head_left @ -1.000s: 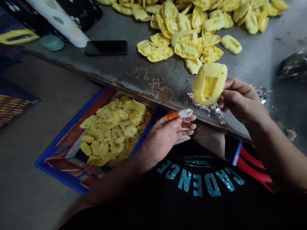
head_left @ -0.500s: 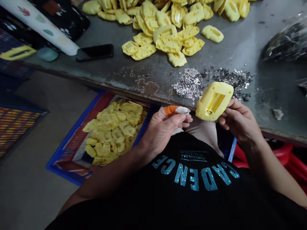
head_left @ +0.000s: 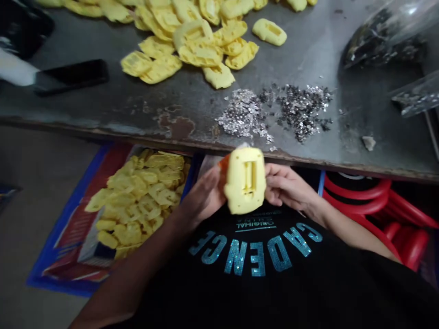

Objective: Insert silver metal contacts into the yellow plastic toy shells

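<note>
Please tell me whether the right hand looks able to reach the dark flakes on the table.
Probably yes: the right hand rests against the yellow moulded piece, and nothing lies between it and the dark flakes.

Bench top: we find moulded pieces to the left, metal flakes to their right.
Below bench, left: crate holding further moulded pieces.
Below bench, right: apparently stacked stools; we cannot confirm from this view.
</note>
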Action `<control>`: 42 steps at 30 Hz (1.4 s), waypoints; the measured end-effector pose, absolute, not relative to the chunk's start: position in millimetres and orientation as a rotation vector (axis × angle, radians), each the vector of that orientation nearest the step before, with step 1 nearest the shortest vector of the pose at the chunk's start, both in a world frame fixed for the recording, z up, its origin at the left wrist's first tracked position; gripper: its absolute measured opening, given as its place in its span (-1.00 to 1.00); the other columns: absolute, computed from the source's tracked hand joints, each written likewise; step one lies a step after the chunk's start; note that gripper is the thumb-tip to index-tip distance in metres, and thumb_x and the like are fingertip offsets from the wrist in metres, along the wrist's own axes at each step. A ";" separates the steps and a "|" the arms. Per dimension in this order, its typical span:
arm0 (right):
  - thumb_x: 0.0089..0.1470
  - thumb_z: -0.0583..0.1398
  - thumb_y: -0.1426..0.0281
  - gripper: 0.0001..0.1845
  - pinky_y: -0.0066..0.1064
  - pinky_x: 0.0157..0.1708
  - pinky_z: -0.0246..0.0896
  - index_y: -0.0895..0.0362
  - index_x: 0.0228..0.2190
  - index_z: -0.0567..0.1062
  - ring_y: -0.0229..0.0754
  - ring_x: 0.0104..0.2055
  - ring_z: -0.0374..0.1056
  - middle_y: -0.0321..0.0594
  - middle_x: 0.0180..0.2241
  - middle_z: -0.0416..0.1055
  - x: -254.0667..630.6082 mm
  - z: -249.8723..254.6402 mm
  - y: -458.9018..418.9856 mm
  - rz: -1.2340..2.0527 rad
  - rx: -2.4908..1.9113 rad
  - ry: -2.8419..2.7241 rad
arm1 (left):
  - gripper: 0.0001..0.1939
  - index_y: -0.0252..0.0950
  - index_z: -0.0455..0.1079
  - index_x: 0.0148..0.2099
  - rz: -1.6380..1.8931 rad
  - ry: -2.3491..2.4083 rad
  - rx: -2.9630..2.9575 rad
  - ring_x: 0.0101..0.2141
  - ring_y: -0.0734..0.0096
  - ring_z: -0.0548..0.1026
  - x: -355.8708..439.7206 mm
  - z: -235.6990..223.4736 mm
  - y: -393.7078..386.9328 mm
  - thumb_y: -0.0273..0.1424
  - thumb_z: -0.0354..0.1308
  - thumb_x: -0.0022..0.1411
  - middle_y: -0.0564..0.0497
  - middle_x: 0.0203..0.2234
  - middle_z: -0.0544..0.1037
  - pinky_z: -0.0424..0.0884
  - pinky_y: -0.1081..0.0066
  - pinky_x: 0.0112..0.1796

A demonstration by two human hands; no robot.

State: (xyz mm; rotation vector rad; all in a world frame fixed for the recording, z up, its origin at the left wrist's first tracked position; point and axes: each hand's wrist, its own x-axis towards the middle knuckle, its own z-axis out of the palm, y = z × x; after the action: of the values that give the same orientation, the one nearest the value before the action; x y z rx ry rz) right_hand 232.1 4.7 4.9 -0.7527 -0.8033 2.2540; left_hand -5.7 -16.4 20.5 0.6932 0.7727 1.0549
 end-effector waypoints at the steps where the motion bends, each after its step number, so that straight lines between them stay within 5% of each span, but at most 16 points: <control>1: 0.13 0.55 0.08 -0.54 -0.61 -0.68 0.13 0.06 -0.20 0.51 -0.38 -0.66 0.28 -0.45 -0.58 0.52 225.8 0.0 2.4 2.327 -0.718 -0.799 | -0.33 -0.16 0.71 0.16 1.029 0.770 0.676 0.32 -0.23 0.62 -10.6 13.1 -19.0 0.22 0.51 0.24 -0.14 0.09 0.80 0.60 -0.01 0.27; 5: 0.29 0.43 -0.02 -0.52 -0.55 -0.62 0.19 0.08 -0.04 0.56 -0.35 -0.56 0.36 -0.40 -0.47 0.56 223.6 -2.1 0.8 2.294 -0.691 -1.083 | -0.40 -0.13 0.71 0.14 0.988 0.771 0.620 0.20 -0.11 0.72 -20.3 6.0 -24.2 0.03 0.64 0.16 -0.03 0.01 0.83 0.69 0.13 0.16; 9: 0.40 0.38 0.26 -0.85 -0.38 -0.20 0.45 0.04 -0.07 0.67 -0.23 -0.19 0.59 -0.25 -0.15 0.72 260.7 18.1 20.0 1.196 -1.038 -1.805 | -0.27 -0.19 0.63 0.33 0.972 0.781 0.545 0.21 -0.09 0.72 -17.6 23.4 -16.8 0.11 0.53 0.28 -0.15 0.23 0.74 0.72 0.19 0.12; 12: 0.43 0.34 0.36 -0.91 -0.23 -0.08 0.37 0.02 -0.15 0.71 -0.11 -0.12 0.59 -0.23 -0.18 0.72 298.2 25.4 40.6 0.419 -1.241 -2.039 | -0.24 -0.27 0.65 0.30 0.911 0.869 0.455 0.06 -0.05 0.78 -19.4 33.1 -10.4 0.23 0.37 0.38 -0.21 0.22 0.74 0.80 0.24 -0.10; 16: 0.45 0.31 0.30 -0.85 -0.10 -0.02 0.20 -0.01 -0.15 0.73 0.02 -0.10 0.54 -0.21 -0.19 0.70 332.7 18.8 53.0 -0.043 -1.545 -2.047 | -0.30 -0.27 0.67 0.26 0.875 0.996 0.414 -0.10 0.01 0.80 -21.5 38.3 -4.1 0.19 0.34 0.40 -0.17 0.08 0.80 0.80 0.25 -0.32; 33: 0.46 0.30 0.24 -0.84 -0.13 0.01 0.15 -0.02 -0.16 0.69 0.00 -0.06 0.48 -0.24 -0.18 0.65 328.6 8.0 47.9 0.107 -1.551 -2.141 | -0.16 -0.20 0.69 0.19 0.727 1.143 0.296 -0.20 -0.08 0.80 4.1 47.8 24.7 0.19 0.60 -0.01 -0.16 0.06 0.81 0.72 0.23 -0.53; 39: 0.43 0.34 0.23 -0.82 -0.13 0.02 0.21 -0.01 -0.03 0.69 0.00 -0.06 0.49 -0.21 -0.15 0.64 332.1 8.3 43.0 0.183 -1.513 -2.078 | -0.37 -0.26 0.65 0.25 0.761 1.046 0.320 -0.09 -0.08 0.82 14.4 48.5 21.3 0.10 0.34 0.39 -0.19 0.15 0.78 0.78 0.24 -0.36; 42: 0.40 0.37 0.19 -0.81 -0.12 0.01 0.21 -0.01 -0.06 0.70 0.01 -0.06 0.48 -0.21 -0.16 0.64 331.6 8.1 41.3 0.168 -1.564 -2.049 | -0.40 -0.26 0.62 0.28 0.753 1.001 0.299 -0.01 -0.15 0.81 15.7 47.2 19.6 0.04 0.35 0.42 -0.19 0.17 0.77 0.81 0.14 -0.24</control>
State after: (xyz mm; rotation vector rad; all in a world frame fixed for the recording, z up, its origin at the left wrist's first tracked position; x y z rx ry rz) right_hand 331.6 41.3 8.1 -1.5645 -2.0487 0.1683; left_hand 15.7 19.6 47.2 0.2991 1.0014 0.7530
